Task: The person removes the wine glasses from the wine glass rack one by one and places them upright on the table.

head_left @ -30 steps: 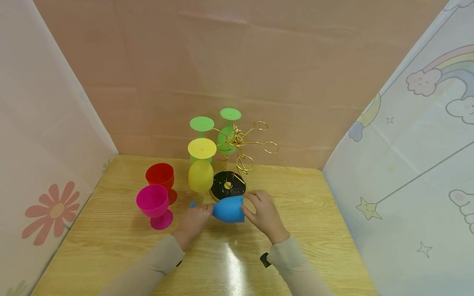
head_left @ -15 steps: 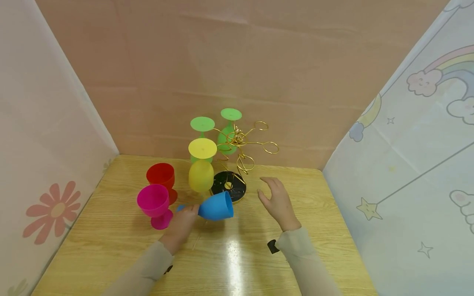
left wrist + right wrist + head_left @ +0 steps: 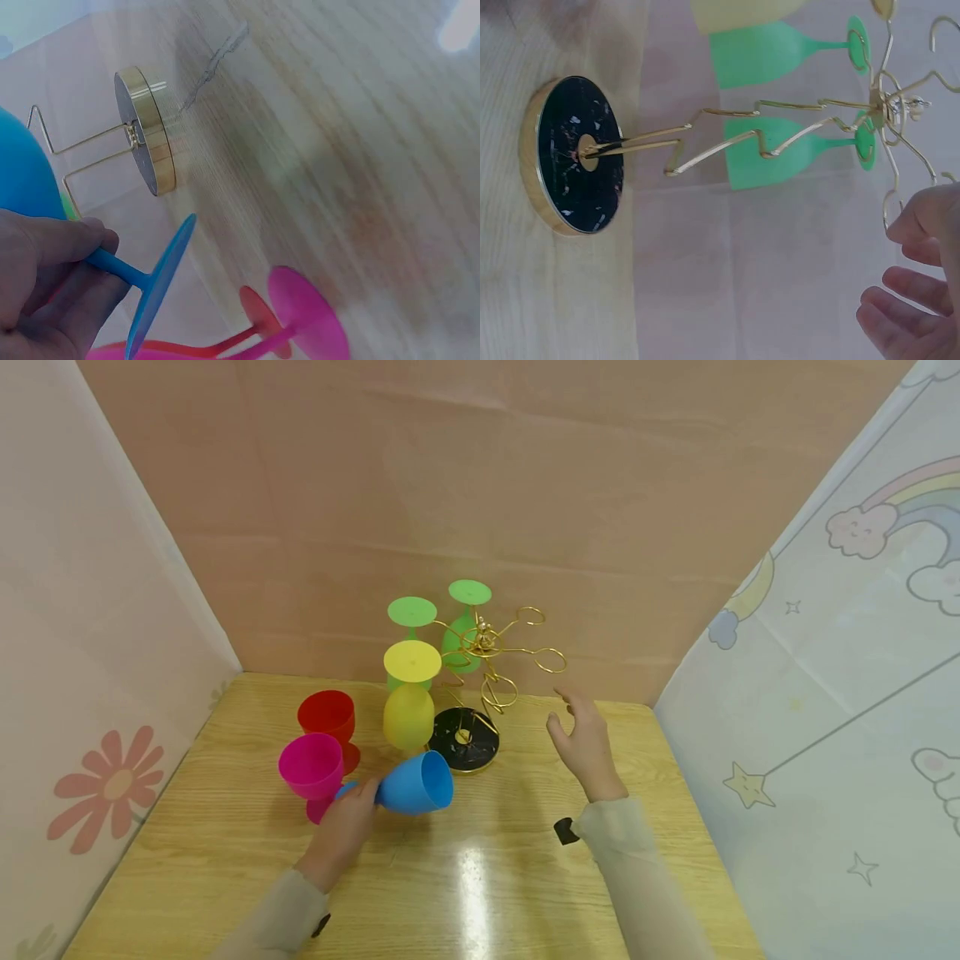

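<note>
My left hand point(image 3: 347, 828) grips a blue goblet point(image 3: 416, 783) by its stem. The goblet lies sideways in the air, its bowl mouth facing right; in the left wrist view thumb and fingers pinch the stem just above the round foot point(image 3: 161, 289). My right hand point(image 3: 588, 747) is held up, fingers relaxed and holding nothing, to the right of a gold wire glass rack point(image 3: 483, 647) with a black round base point(image 3: 463, 739). Two green goblets point(image 3: 412, 612) and a yellow goblet point(image 3: 408, 717) hang upside down from the rack's left and back loops.
A red goblet point(image 3: 327, 714) and a magenta goblet point(image 3: 311, 766) stand upright left of the rack, the magenta one right beside my left hand. Several rack loops on the right side hold no goblet. Fabric walls border the wooden table point(image 3: 555, 893).
My right hand has let go of the blue goblet's bowl and moved up and right. My left hand has carried the goblet leftward, turning its mouth toward me.
</note>
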The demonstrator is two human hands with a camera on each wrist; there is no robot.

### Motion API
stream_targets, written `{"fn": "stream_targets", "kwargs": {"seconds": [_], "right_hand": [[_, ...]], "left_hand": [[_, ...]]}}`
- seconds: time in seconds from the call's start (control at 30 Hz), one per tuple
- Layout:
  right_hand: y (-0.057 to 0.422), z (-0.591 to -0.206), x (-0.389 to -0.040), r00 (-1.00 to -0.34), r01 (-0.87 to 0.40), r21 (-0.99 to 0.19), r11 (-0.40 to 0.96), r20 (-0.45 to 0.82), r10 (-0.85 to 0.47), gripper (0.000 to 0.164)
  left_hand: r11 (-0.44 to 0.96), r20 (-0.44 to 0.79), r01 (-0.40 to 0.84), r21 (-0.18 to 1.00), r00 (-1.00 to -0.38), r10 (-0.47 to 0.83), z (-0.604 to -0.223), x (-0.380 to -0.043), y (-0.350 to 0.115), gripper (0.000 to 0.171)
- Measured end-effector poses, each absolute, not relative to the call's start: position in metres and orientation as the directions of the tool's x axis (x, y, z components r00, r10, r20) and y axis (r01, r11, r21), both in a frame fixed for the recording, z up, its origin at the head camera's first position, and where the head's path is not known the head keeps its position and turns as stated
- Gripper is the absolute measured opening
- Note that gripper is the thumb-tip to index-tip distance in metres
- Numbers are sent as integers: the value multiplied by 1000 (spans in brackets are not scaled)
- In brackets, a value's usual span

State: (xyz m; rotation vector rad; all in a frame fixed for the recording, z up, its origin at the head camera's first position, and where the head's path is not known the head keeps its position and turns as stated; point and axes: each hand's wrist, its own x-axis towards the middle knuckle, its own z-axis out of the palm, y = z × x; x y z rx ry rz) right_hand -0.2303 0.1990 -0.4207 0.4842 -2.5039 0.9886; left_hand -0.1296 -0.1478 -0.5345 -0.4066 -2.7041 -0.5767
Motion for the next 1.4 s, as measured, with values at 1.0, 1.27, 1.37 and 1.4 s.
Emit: {"fn": "stream_targets", "kwargs": {"seconds": [1.0,1.27,1.37,1.4], "right_hand": [[155,-329,-269,-772,-589,-635,500,626,-114,36],[132,-324,-279,-826,-546,-683,484,534,-179,38],[127,-323,-283,-854,-512,-710,484,480,-200,40],[126,-322,-285,-864,-498,-716,489,461,-204,41]], "left_hand": [[617,281,189,764,-958,-54,-549,-96,-189,66],[508,252,154,847,-959,-131,-560,-87,-198,61],[497,229,122,859,-961,-159,-562,-83,-201,55],[495,217,109,862,-962,-165,-563,-82,-202,53]]}}
